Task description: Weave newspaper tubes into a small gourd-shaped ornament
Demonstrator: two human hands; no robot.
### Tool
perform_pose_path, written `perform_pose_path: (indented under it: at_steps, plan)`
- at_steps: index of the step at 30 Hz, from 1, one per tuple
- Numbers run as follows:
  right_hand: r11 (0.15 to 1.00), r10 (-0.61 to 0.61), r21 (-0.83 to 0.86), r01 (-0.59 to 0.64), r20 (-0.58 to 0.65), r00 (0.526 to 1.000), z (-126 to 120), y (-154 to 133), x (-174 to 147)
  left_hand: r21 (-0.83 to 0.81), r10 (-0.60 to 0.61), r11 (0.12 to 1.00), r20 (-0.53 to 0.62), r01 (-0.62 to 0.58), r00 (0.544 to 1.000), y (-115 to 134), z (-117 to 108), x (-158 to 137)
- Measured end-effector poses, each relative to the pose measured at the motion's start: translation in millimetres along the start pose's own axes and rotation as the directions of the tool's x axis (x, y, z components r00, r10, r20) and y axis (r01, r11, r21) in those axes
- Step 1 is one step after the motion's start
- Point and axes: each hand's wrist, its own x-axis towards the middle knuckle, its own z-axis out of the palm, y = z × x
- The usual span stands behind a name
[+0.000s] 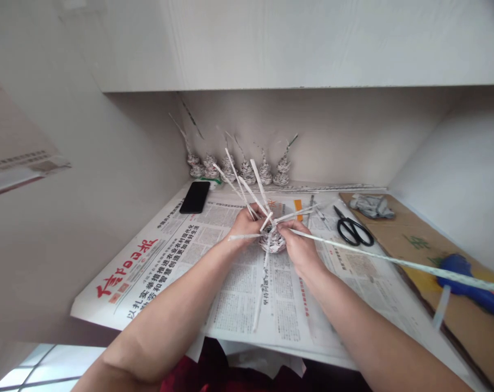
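Between my hands is a small round woven paper piece (273,243), with several rolled paper strips standing out of it in all directions. My left hand (247,222) is closed on its left side, fingers among the upright strips. My right hand (298,239) pinches its right side, where a long paper strip (377,255) leaves the weave and runs to the right edge of the view. One strip (261,296) hangs toward me over the newspaper (239,305). The fingertips are partly hidden behind the piece and its strips.
Several woven paper figures (282,170) with thin tips line the back wall. A black phone (195,197) lies at the left. Black scissors (353,231), a crumpled grey cloth (371,206) and a blue glue gun (467,280) lie to the right, near cardboard (475,337). A shelf edge (271,88) overhangs.
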Motion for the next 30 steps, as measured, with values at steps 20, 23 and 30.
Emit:
perform_pose_path:
  at_steps: [20,23,30]
  plan:
    - [0.98,-0.059,0.19,0.051,0.034,0.998,2,0,0,0.019,-0.106,0.994,0.122,0.105,0.987,-5,-9,3]
    - [0.977,-0.035,0.21,0.025,0.048,0.998,3,-2,0,0.056,-0.102,0.994,0.076,0.098,0.992,-6,-10,3]
    - [0.99,-0.02,0.141,0.019,0.01,1.0,1,-7,5,0.085,0.008,0.996,-0.125,0.003,0.992,-1,-8,2]
